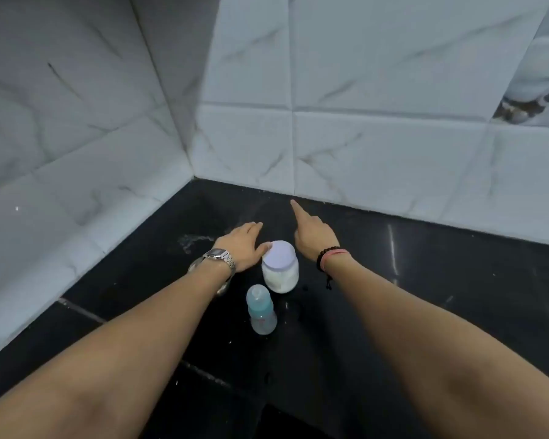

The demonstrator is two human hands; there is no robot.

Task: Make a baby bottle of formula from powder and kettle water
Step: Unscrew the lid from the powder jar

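Head view looks down on a black, glossy tabletop [425, 280] set into a corner of white marble-look wall tiles [377, 147]. Furthest left of the task's things, the left hand [244, 248] lies flat with fingers straight and relaxed, gripping nothing; its thumb touches the rim of the jar's lid. A silver wristwatch [221, 258] sits on that wrist. Just right of it and nearer the camera stands the baby bottle [262, 312], upright, clear-bodied with a pale blue collar and a clear cap over the teat; whether it holds any liquid is hard to make out. Behind it and just beside it stands the powder jar [280, 269], a clear jar filled with white powder under a round white lid. Right again, the right hand [314, 236] hovers past the jar with its index finger stretched toward the wall and the other fingers curled under, holding nothing. A dark bead bracelet [325, 256] and a pink thread circle that wrist. Pale smears mark the tabletop left of the left hand. At far right a tile shows a brown chipped patch [523, 109].
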